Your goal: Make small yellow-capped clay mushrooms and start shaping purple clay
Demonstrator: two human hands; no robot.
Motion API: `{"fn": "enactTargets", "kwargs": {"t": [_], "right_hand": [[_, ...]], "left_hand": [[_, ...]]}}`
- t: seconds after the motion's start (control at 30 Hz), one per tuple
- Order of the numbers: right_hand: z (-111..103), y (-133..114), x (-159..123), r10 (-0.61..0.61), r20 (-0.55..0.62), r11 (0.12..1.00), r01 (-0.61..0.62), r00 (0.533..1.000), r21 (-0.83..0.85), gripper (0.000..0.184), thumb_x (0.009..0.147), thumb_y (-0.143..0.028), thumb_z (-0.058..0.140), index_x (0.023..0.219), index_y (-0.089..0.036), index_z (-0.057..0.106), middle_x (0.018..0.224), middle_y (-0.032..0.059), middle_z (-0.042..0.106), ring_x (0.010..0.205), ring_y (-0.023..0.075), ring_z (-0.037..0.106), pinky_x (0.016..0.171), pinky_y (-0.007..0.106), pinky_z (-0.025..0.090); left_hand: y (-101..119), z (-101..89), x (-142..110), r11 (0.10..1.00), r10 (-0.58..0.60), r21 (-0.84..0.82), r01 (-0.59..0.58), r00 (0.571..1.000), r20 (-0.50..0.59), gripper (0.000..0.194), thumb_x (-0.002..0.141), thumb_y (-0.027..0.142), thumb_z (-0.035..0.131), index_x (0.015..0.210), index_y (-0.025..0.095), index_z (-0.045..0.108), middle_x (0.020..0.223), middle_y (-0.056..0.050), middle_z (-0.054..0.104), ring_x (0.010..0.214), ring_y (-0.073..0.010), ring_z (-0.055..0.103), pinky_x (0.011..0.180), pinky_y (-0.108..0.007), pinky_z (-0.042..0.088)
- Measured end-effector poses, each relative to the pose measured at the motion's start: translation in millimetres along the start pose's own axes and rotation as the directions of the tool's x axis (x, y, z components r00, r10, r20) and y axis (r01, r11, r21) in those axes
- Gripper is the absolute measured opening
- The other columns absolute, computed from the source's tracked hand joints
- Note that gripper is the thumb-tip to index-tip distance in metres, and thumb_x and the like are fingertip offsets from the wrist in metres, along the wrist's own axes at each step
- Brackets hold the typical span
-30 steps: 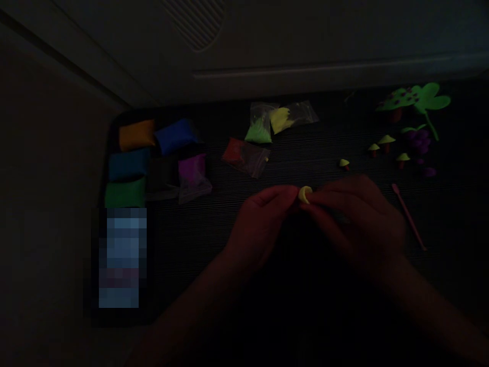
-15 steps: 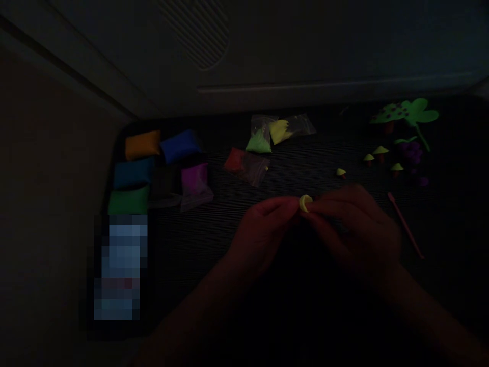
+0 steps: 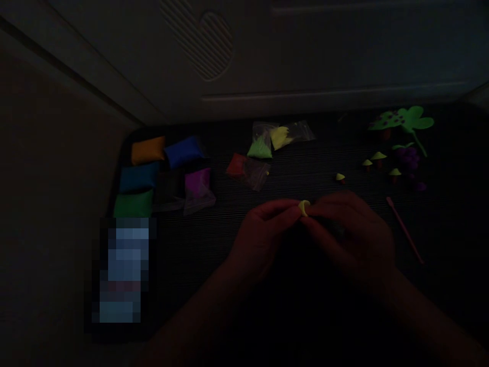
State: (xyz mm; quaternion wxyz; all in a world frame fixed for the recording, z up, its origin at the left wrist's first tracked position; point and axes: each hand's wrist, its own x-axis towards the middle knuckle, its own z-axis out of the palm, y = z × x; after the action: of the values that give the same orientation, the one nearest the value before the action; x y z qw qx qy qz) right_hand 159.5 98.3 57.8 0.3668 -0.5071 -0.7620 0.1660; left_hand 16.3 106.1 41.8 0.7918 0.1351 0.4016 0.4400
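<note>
Left hand (image 3: 260, 235): pinching one side of the yellow clay (image 3: 303, 208) with thumb and forefinger.
Right hand (image 3: 355, 235): pinching the opposite side; lower fingers' curl – can't tell.
Yellow clay: curving like a small cup, sitting between both hands.
Nearest mushroom (image 3: 340, 177): leaning just beyond the right hand.
Pink tool (image 3: 405, 229): lying beside the right hand, at its outer side.
Rim risk: possibly creasing or tearing, if fingertips are squeezing too hard; uneven pulling could be skewing the curve.
Grip risk: clay perhaps sticking to skin, if it is tacky.
Poor view: fingers hiding the clay's underside – gloom swallowing the near tabletop; pixels masking a bright rectangle (image 3: 124, 270); frame cutting off the forearms.
</note>
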Motion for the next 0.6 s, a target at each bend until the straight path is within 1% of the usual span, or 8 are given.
{"fn": "enactTargets", "kwargs": {"t": [0.1, 0.17, 0.27, 0.37, 0.43, 0.5, 0.53, 0.6], "right_hand": [[0.2, -0.9, -0.7, 0.037, 0.007, 0.999, -0.037, 0.999, 0.031, 0.013, 0.077, -0.022, 0.062, 0.089, -0.021, 0.063, 0.081, 0.0029, 0.065, 0.076, 0.0164, 0.060, 0.067, 0.032, 0.047], [0.1, -0.9, -1.4, 0.056, 0.009, 0.997, -0.057, 0.998, 0.045, 0.013, 0.077, -0.023, 0.062, 0.090, -0.023, 0.062, 0.082, 0.0023, 0.065, 0.077, 0.0168, 0.060, 0.068, 0.033, 0.047], [0.0, -0.4, -2.0, 0.052, 0.007, 0.998, -0.052, 0.999, 0.035, 0.012, 0.078, -0.021, 0.061, 0.089, -0.024, 0.062, 0.082, 0.0018, 0.066, 0.077, 0.0168, 0.060, 0.067, 0.033, 0.047], [-0.4, -0.4, -2.2, 0.020, -0.005, 1.000, -0.020, 1.000, 0.003, 0.013, 0.078, -0.019, 0.060, 0.090, -0.024, 0.062, 0.081, 0.0018, 0.066, 0.077, 0.0170, 0.060, 0.067, 0.034, 0.047], [-1.1, -0.8, -2.2, 0.014, -0.014, 1.000, -0.014, 1.000, 0.002, 0.015, 0.078, -0.018, 0.060, 0.092, -0.025, 0.062, 0.083, 0.0020, 0.065, 0.078, 0.0172, 0.060, 0.068, 0.034, 0.048], [-2.0, -1.1, -2.0, 0.030, 0.000, 0.999, -0.030, 1.000, 0.037, 0.018, 0.077, -0.020, 0.062, 0.094, -0.025, 0.061, 0.086, 0.0025, 0.064, 0.081, 0.0179, 0.060, 0.070, 0.035, 0.048], [-2.4, -1.3, -1.9, 0.050, 0.015, 0.997, -0.050, 0.999, 0.061, 0.018, 0.076, -0.022, 0.062, 0.094, -0.025, 0.061, 0.088, 0.0026, 0.064, 0.082, 0.0183, 0.060, 0.071, 0.035, 0.048], [-2.8, -1.5, -1.7, 0.099, 0.035, 0.989, -0.102, 0.995, 0.109, 0.017, 0.076, -0.025, 0.063, 0.092, -0.025, 0.061, 0.089, 0.0023, 0.063, 0.083, 0.0184, 0.060, 0.071, 0.035, 0.049]], "left_hand": [[0.3, 0.1, -1.1, 0.997, 0.052, 0.060, -0.051, 0.999, -0.018, 0.010, 0.064, 0.019, 0.073, 0.073, 0.022, 0.071, 0.075, 0.004, 0.070, 0.071, -0.0073, 0.061, 0.073, -0.020, 0.044], [0.6, 0.4, -1.7, 0.995, 0.063, 0.076, -0.061, 0.998, -0.021, 0.010, 0.065, 0.019, 0.073, 0.074, 0.023, 0.071, 0.076, 0.004, 0.071, 0.071, -0.0074, 0.061, 0.074, -0.021, 0.045], [0.7, 1.5, -1.8, 0.998, 0.050, 0.043, -0.050, 0.999, -0.012, 0.012, 0.064, 0.018, 0.073, 0.075, 0.023, 0.071, 0.075, 0.004, 0.071, 0.071, -0.0079, 0.062, 0.074, -0.021, 0.046], [0.1, 2.3, -1.3, 0.999, 0.048, -0.003, -0.048, 0.999, 0.004, 0.013, 0.063, 0.018, 0.074, 0.075, 0.023, 0.071, 0.075, 0.003, 0.071, 0.073, -0.0088, 0.063, 0.075, -0.022, 0.047], [-0.3, 1.9, -1.4, 0.998, 0.059, 0.008, -0.059, 0.998, 0.004, 0.014, 0.064, 0.019, 0.073, 0.077, 0.024, 0.071, 0.077, 0.003, 0.071, 0.074, -0.0099, 0.063, 0.077, -0.024, 0.047], [0.0, 1.2, -2.5, 0.990, 0.111, 0.092, -0.110, 0.994, -0.010, 0.015, 0.065, 0.019, 0.072, 0.079, 0.025, 0.071, 0.081, 0.003, 0.071, 0.076, -0.0113, 0.063, 0.078, -0.026, 0.047], [0.6, 1.0, -3.6, 0.975, 0.158, 0.160, -0.154, 0.987, -0.016, 0.016, 0.065, 0.018, 0.072, 0.080, 0.025, 0.071, 0.083, 0.003, 0.071, 0.078, -0.0118, 0.063, 0.078, -0.026, 0.047], [2.6, 1.1, -6.5, 0.914, 0.277, 0.313, -0.259, 0.961, -0.013, 0.017, 0.066, 0.017, 0.071, 0.081, 0.026, 0.071, 0.086, 0.003, 0.070, 0.081, -0.0122, 0.063, 0.078, -0.025, 0.047]]}}
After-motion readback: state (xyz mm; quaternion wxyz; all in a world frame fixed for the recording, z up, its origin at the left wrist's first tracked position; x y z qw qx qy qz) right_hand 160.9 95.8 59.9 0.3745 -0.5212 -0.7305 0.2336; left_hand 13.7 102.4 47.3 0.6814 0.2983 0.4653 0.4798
